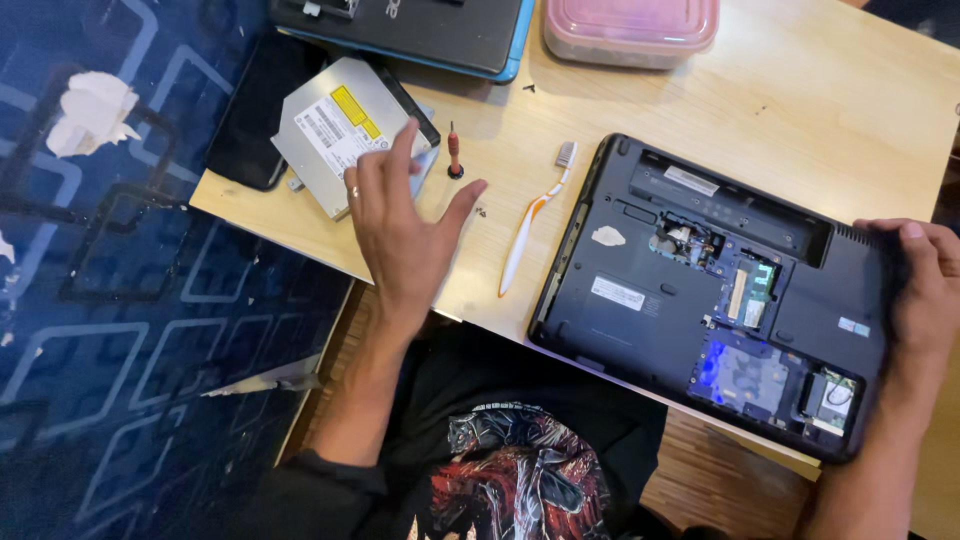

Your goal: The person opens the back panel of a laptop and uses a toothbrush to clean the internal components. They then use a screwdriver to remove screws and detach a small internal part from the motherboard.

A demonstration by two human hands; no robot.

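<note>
A black laptop (pixel 640 300) lies upside down on the wooden table (pixel 800 110), its bottom covers off and memory, drive bay and circuit parts exposed. My right hand (pixel 925 290) grips its right edge. My left hand (pixel 405 225) hovers open over the table, fingers spread, its fingertips over the corner of a silver optical drive (pixel 335 125). A small red-handled screwdriver (pixel 454 155) stands upright just right of that hand. A white and orange toothbrush (pixel 530 225) lies between the hand and the laptop.
A dark phone (pixel 250 110) lies left of the optical drive at the table's edge. A second laptop with a blue rim (pixel 430 30) and a pink plastic lidded box (pixel 630 28) sit at the back. Tiny screws (pixel 480 211) lie near the left thumb. Patterned blue floor is at left.
</note>
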